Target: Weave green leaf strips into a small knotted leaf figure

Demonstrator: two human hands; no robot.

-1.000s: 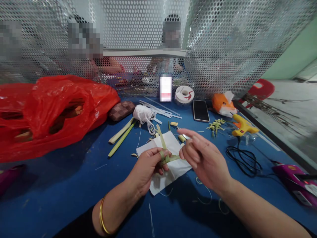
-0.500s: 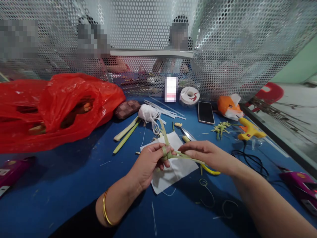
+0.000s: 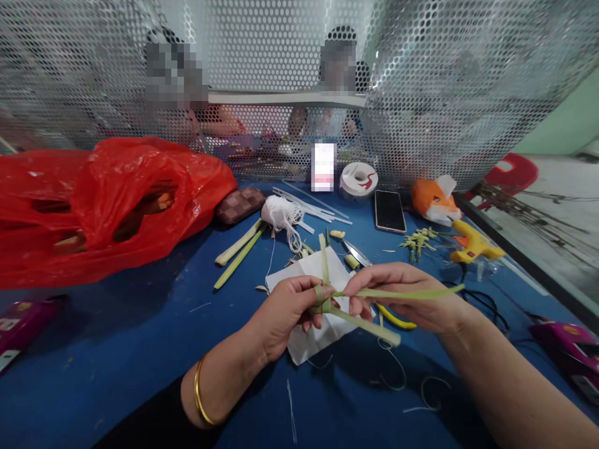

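Note:
My left hand [image 3: 291,305] pinches a small folded weave of green leaf strips [image 3: 324,298], one end of which sticks up away from me. From the weave, a long leaf strip [image 3: 412,293] runs right, held between the thumb and fingers of my right hand [image 3: 397,290]. A second, wider strip end [image 3: 374,328] hangs loose below that hand. Under both hands lies a white paper sheet [image 3: 304,343]. Scissors with yellow handles [image 3: 397,318] lie partly hidden beneath my right hand.
A red plastic bag [image 3: 116,206] fills the left side. White string [image 3: 282,213], green stalks [image 3: 238,259], a tape roll [image 3: 359,179] and a phone [image 3: 390,211] lie farther back. To the right are a yellow glue gun [image 3: 475,243] and its black cord. A perforated screen [image 3: 281,50] stands behind.
My right hand has turned and now pinches one strip, which has swung up across the hand. Another strip end has come free below it. My left hand keeps its hold, shifted slightly right.

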